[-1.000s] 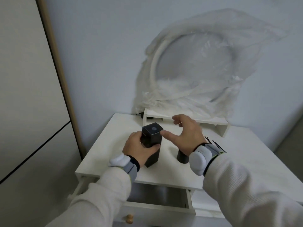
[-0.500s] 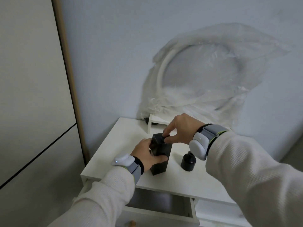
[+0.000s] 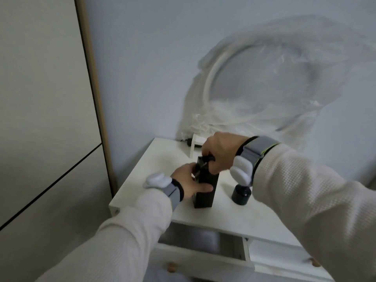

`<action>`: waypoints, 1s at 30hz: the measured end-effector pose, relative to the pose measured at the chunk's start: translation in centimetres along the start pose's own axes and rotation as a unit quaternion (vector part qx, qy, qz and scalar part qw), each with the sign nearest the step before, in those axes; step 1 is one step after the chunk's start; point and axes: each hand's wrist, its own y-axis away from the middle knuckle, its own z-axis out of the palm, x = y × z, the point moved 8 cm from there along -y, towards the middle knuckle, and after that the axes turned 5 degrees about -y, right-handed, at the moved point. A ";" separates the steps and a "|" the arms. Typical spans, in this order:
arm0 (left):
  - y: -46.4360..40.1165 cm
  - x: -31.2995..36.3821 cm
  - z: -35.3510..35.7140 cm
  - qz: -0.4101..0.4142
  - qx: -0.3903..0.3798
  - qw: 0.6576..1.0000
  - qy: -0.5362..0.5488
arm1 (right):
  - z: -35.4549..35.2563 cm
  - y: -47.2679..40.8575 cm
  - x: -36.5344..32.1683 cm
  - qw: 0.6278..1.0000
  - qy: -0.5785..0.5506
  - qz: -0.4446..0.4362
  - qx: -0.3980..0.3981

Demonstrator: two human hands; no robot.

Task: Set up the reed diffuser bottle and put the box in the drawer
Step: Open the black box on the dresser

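Note:
A tall black box (image 3: pixel 205 192) stands upright on the white cabinet top (image 3: pixel 154 165). My left hand (image 3: pixel 188 182) wraps around its left side and holds it steady. My right hand (image 3: pixel 220 152) is over the box's top, fingers pinched on the top flap, which is lifted. A small black diffuser bottle (image 3: pixel 241 195) stands on the cabinet top to the right of the box, partly hidden by my right wrist. Below the front edge, the drawer (image 3: pixel 201 244) is pulled out and looks dark inside.
A round white-rimmed object in clear plastic wrap (image 3: pixel 262 90) leans on the wall behind the cabinet. A white shelf piece (image 3: pixel 195 142) sits at the cabinet's back. A pale wardrobe panel (image 3: pixel 40 98) stands close on the left. Wooden knobs (image 3: pixel 172 267) dot the drawer fronts.
My right hand came down from beside the box onto its top and has lifted the flap. The view has shifted closer and to the right. My left hand kept its grip.

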 end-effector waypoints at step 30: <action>0.2 0.5 0.3 0.010 -0.031 0.999 0.027 | 0.4 2.0 5.3 0.909 -0.268 0.142 0.288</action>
